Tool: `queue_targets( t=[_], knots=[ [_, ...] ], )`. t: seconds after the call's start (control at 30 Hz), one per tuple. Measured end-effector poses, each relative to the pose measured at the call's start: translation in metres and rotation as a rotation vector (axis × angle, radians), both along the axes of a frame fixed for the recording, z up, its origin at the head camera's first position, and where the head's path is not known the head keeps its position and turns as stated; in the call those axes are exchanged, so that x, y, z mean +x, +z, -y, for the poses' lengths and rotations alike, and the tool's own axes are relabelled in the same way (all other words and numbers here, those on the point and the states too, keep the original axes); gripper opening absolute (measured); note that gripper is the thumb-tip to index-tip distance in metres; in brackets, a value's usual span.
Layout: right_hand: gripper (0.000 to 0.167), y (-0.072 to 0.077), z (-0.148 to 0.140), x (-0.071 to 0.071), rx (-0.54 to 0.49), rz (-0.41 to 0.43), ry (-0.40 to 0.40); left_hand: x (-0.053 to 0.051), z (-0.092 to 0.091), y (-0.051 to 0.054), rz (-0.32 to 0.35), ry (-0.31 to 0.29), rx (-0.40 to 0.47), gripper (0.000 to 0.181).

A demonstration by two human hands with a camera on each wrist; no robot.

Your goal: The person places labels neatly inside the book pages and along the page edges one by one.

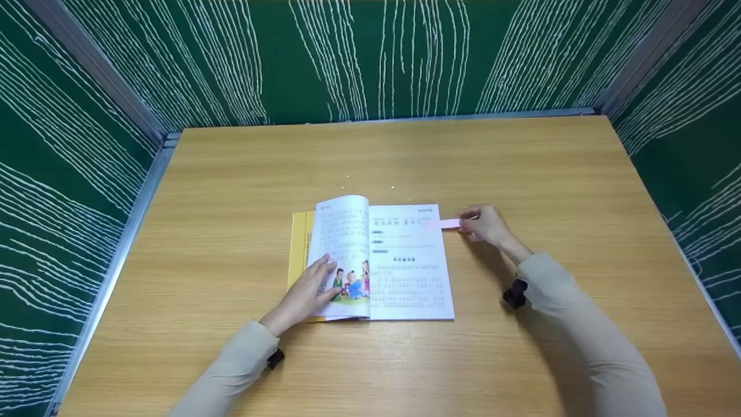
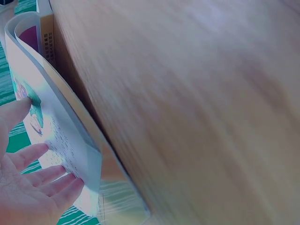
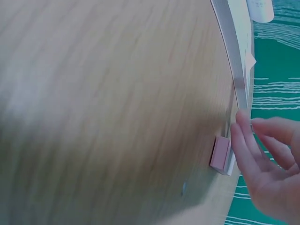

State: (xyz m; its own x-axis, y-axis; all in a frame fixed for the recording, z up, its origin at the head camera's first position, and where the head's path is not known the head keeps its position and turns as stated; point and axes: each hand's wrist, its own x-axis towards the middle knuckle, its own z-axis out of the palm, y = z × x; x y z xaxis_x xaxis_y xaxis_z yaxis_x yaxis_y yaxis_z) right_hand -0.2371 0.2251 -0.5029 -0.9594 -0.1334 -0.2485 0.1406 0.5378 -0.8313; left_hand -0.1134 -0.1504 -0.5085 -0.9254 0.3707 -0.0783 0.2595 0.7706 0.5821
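An open book [image 1: 411, 289] lies on the table, its left pages curving up. My left hand [image 1: 302, 296] rests with spread, fairly straight fingers on the lower left page beside a coloured picture; the left wrist view shows the fingertips of this hand [image 2: 33, 178] against the page [image 2: 70, 140]. At the upper right page edge, my right hand [image 1: 486, 225] pinches the end of a pink strip [image 1: 450, 223], whose other end overlaps the page. Under that hand is a small pink block [image 1: 474, 237]; in the right wrist view the block [image 3: 221, 153] sits beside the fingers of the hand [image 3: 274, 164].
Beneath the book's left side, a yellow cover [image 1: 299, 243] sticks out. Small white bits [image 1: 392, 187] are scattered on the wooden table [image 1: 231, 174] behind the book. Green panels with white lines [image 1: 289, 58] stand around the table's back and sides.
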Motion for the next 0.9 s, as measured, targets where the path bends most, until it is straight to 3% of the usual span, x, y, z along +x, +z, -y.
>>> queue_targets(
  t=[0.23,0.47,0.57,0.9],
  knots=[
    [0.023,0.002,0.004,0.006,0.080,-0.128,0.014,0.000,0.000,0.001,0.007,0.004,-0.003,0.053],
    [0.023,0.003,0.010,0.016,0.171,-0.390,0.120,0.000,0.000,0.001,-0.025,-0.014,-0.009,0.052],
    [0.025,0.000,0.014,0.019,0.218,-0.439,0.160,0.000,0.000,0.001,-0.015,-0.011,-0.007,0.052],
    [0.039,-0.004,0.022,0.028,0.406,-0.571,0.424,0.000,0.000,0.002,-0.021,-0.016,-0.003,0.053]
  ],
)
